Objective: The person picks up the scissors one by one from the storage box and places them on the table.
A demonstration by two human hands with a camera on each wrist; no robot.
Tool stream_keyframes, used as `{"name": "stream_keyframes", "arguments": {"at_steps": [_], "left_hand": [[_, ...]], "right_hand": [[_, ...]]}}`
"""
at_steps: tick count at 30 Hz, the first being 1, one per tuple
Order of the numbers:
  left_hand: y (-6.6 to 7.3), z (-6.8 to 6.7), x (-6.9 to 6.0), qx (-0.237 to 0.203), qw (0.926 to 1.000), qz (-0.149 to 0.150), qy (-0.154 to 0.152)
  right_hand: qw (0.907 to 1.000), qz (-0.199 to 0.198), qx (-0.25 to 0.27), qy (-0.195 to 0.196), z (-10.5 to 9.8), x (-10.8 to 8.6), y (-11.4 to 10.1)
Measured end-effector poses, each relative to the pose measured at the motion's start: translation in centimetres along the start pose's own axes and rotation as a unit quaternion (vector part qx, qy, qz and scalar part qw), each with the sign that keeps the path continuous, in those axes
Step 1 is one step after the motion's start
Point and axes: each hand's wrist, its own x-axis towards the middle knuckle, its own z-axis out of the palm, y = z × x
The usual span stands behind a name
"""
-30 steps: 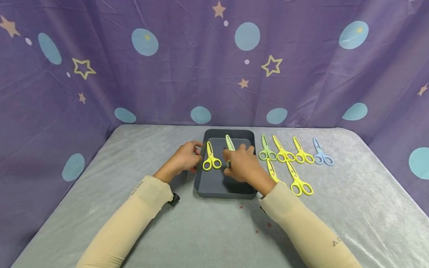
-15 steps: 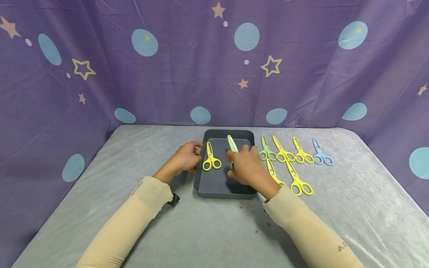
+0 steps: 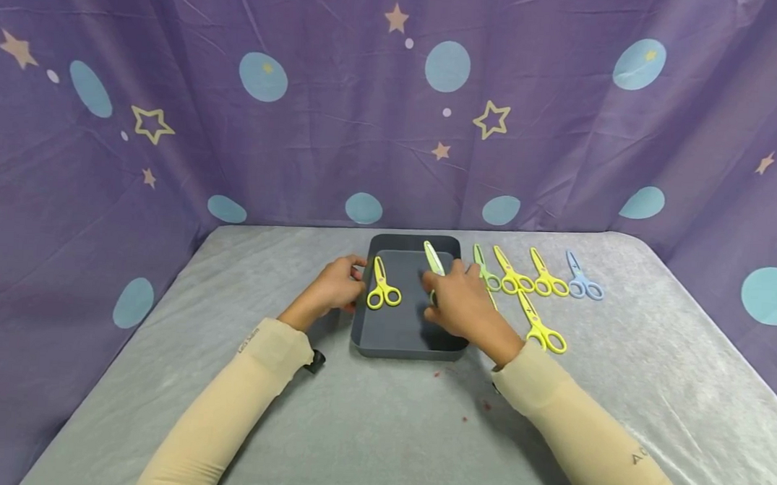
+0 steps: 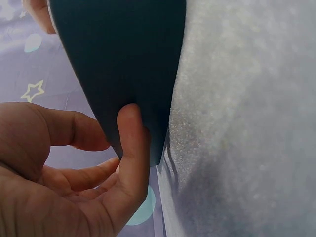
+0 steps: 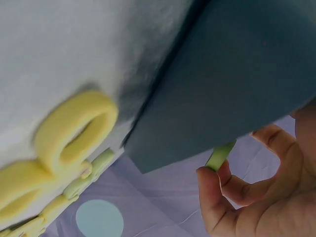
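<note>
My left hand (image 3: pixel 340 284) is at the left wall of a dark grey tray (image 3: pixel 397 337). In the left wrist view its fingers grip that wall, one fingertip pressing the outer side and others at the rim. My right hand (image 3: pixel 460 300) pinches a pair of light green scissors (image 3: pixel 434 258) over the tray's right side. The blade points away, and the handles are mostly hidden by the hand. In the right wrist view a green piece of the scissors (image 5: pixel 220 156) shows between thumb and finger. Yellow scissors (image 3: pixel 379 272) lie inside the tray along its left side.
Right of the tray lie green scissors (image 3: pixel 481 257), several yellow scissors (image 3: pixel 541 275) and blue scissors (image 3: pixel 579 277). Larger yellow scissors (image 3: pixel 536 323) are nearer, beside another pair mostly hidden by the right hand. A grey cloth (image 3: pixel 354 429) covers the table; a purple curtain (image 3: pixel 327 153) stands behind.
My right hand has moved right across the tray with the light green scissors, from near the middle toward the right wall. The left hand has stayed at the left wall.
</note>
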Motion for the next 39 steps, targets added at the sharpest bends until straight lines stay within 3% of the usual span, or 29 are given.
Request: {"name": "stream_keyframes", "arguments": {"at_steps": [8,22,29,39], "left_hand": [[-0.2,0.1,0.2,-0.001,1.0,0.001,-0.002],[-0.2,-0.1,0.2,0.006,1.0,0.003,-0.001],[-0.2,0.0,0.4,0.007,1.0,0.007,-0.003],[-0.2,0.0,0.3,0.012,0.9999,0.007,-0.003]], "right_hand": [[0.9996,0.013,-0.003,0.027,-0.1,-1.0,1.7],[0.9991,0.039,-0.008,0.015,-1.3,-2.7,3.8],[0.9984,0.037,-0.002,0.042,-1.7,-3.5,5.1],[0.998,0.057,0.005,0.027,-2.1,-4.6,6.8]]}}
